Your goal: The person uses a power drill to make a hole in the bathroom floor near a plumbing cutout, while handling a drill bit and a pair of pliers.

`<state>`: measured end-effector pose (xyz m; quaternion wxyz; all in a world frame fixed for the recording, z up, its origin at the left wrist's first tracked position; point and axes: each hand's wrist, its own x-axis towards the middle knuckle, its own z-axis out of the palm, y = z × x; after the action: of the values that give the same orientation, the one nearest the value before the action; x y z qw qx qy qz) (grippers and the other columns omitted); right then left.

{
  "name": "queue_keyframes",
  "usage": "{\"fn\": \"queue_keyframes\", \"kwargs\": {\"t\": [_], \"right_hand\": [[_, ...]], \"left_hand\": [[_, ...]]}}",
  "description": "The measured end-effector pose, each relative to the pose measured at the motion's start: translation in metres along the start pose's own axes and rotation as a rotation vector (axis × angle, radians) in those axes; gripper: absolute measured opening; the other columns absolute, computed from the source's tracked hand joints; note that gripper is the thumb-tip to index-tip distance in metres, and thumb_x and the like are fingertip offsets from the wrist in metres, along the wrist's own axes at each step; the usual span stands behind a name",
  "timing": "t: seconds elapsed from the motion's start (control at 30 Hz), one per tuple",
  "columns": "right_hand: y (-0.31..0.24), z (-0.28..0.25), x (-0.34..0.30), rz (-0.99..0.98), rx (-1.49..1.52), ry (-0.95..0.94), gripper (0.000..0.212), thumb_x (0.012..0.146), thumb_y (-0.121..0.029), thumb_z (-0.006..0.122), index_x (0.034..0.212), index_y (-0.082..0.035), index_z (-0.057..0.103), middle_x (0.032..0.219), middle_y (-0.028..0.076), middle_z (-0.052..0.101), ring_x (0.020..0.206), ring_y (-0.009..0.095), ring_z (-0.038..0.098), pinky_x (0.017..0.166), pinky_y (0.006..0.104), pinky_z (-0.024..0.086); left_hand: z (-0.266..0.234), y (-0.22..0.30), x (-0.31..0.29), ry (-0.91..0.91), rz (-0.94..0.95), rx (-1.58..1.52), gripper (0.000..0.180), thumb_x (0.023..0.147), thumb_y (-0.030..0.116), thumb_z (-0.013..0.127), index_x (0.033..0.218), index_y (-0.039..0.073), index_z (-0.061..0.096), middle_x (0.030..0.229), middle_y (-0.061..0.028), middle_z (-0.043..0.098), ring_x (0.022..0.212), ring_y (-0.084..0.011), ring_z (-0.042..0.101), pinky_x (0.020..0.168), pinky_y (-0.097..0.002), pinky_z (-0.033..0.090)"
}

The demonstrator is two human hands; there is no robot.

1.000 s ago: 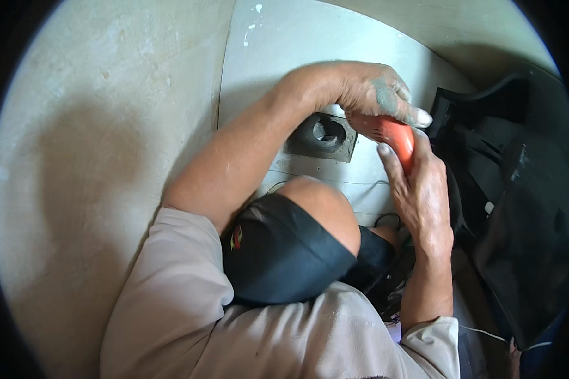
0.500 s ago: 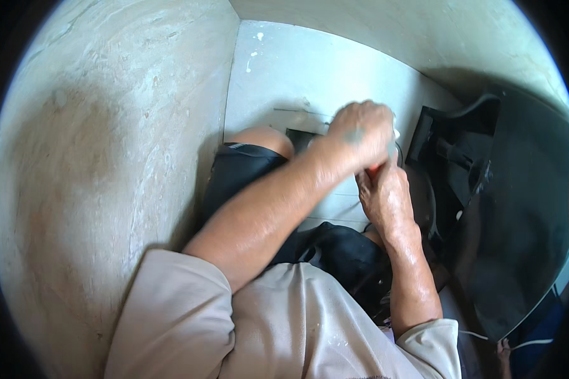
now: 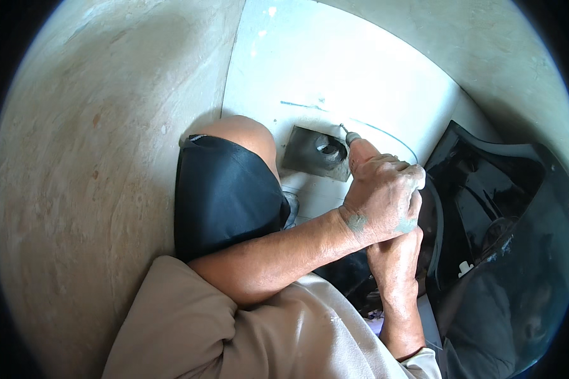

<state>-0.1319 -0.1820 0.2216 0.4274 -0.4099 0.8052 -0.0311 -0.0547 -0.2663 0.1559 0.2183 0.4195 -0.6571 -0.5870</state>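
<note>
My left hand (image 3: 385, 189) is closed over the body of a power drill (image 3: 363, 150), whose orange casing shows only in part. Below it, my right hand (image 3: 395, 249) is closed at the drill's rear, its fingers largely hidden by the left wrist. The dark chuck (image 3: 353, 136) points away from me, and a thin drill bit (image 3: 343, 127) reaches to the white tiled floor (image 3: 310, 57) near a curved drawn line (image 3: 385, 134). Whether the tip touches the tile I cannot tell. Grey smears mark my left hand and wrist.
A dark square cutout (image 3: 297, 153) with a round pipe opening (image 3: 327, 148) lies left of the drill. At right rests a glossy black, hollow ceramic fixture (image 3: 531, 252). Beige stone-patterned walls (image 3: 76, 189) close in on the left and the far right. My bent knee (image 3: 246, 136) is beside the cutout.
Both hands have come lower and nearer, with the left now wrapped over the drill. Chuck and bit have come into sight, and the cutout is uncovered. The view has shifted.
</note>
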Motion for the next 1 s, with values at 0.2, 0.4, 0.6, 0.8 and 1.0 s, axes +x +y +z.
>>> {"fn": "queue_keyframes", "kwargs": {"t": [0.2,0.4,0.6,0.8,1.0], "right_hand": [[-0.002,-0.004,0.005,-0.064,-0.117,-0.007,0.072,0.079,-0.007,0.081,0.139,0.010,0.046,0.122,0.031,0.065,0.102,0.044,0.072,0.089,0.0459,0.059],[-0.008,-0.005,0.009,-0.011,-0.104,0.001,0.072,0.079,-0.007,0.081,0.139,0.009,0.045,0.120,0.031,0.066,0.100,0.045,0.072,0.088,0.0469,0.059],[-0.006,-0.005,0.010,0.005,-0.085,-0.017,0.069,0.078,-0.007,0.081,0.137,0.007,0.047,0.115,0.029,0.067,0.095,0.046,0.071,0.084,0.0476,0.059],[-0.003,0.005,0.001,0.015,-0.117,-0.009,0.066,0.078,-0.008,0.080,0.135,0.008,0.048,0.109,0.029,0.067,0.091,0.045,0.072,0.081,0.0493,0.060],[-0.004,0.005,0.004,-0.026,-0.104,0.074,0.061,0.079,-0.007,0.077,0.132,0.007,0.051,0.110,0.029,0.067,0.088,0.046,0.072,0.080,0.0509,0.059]], "left_hand": [[-0.001,0.000,0.004,0.003,-0.015,-0.008,0.010,0.076,0.009,0.068,0.081,0.000,0.068,0.076,-0.0187,0.071,0.080,-0.0330,0.071,0.083,-0.0471,0.054],[-0.006,-0.001,0.006,0.104,0.025,-0.037,0.005,0.075,0.005,0.063,0.080,0.004,0.064,0.071,-0.0144,0.065,0.071,-0.0312,0.067,0.072,-0.0468,0.052],[-0.004,-0.005,0.003,0.178,0.049,-0.060,0.006,0.075,0.004,0.062,0.080,0.004,0.065,0.072,-0.0141,0.066,0.071,-0.0321,0.067,0.071,-0.0449,0.054],[-0.002,-0.004,-0.009,0.117,0.065,-0.089,0.005,0.073,0.006,0.065,0.077,0.004,0.062,0.075,-0.0155,0.068,0.077,-0.0342,0.068,0.080,-0.0476,0.053],[-0.003,-0.004,-0.007,0.102,0.061,-0.090,0.002,0.074,0.006,0.064,0.076,0.005,0.064,0.074,-0.0145,0.068,0.076,-0.0330,0.068,0.079,-0.0453,0.054]]}}
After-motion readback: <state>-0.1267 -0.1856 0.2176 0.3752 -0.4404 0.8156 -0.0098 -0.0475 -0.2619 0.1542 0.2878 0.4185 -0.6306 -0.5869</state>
